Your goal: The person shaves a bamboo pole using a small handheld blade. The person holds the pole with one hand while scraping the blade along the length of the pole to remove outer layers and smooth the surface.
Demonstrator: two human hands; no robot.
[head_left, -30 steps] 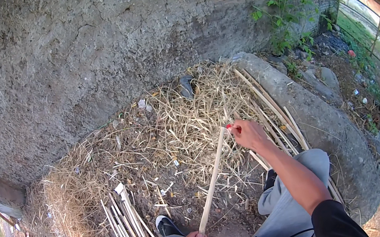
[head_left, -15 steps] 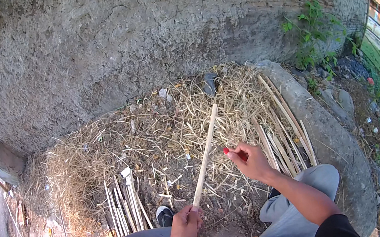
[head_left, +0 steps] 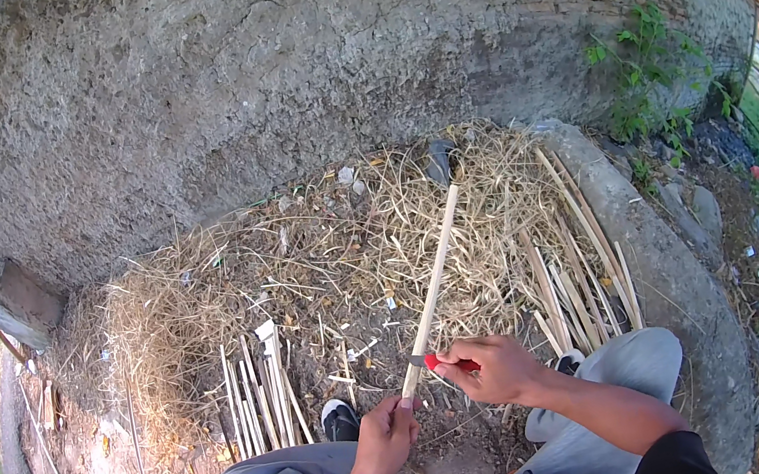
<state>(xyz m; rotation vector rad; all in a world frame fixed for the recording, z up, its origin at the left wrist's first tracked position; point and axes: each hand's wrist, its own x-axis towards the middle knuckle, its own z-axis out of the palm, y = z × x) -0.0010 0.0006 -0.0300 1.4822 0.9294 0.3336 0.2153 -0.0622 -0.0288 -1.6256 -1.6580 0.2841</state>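
A long pale wooden strip (head_left: 436, 283), probably split bamboo, slants up and away from my lap. My left hand (head_left: 385, 442) is closed round its lower part, above my knees. In my right hand (head_left: 491, 367) is a knife (head_left: 431, 361) with a red handle, the fingers wrapped round it. Its short grey blade meets the strip just above my left hand. The strip's lower end runs down between my legs and is partly hidden.
Straw-like shavings (head_left: 496, 206) cover the ground ahead. Cut strips lie in a left bundle (head_left: 260, 395) and a right bundle (head_left: 577, 288), beside my feet. A rough wall (head_left: 271, 83) rises behind, and a concrete ledge (head_left: 658, 289) runs along the right.
My right hand has come down and left, bringing the knife blade from beside the strip onto it. My left hand keeps its hold. The whole view has shifted slightly.
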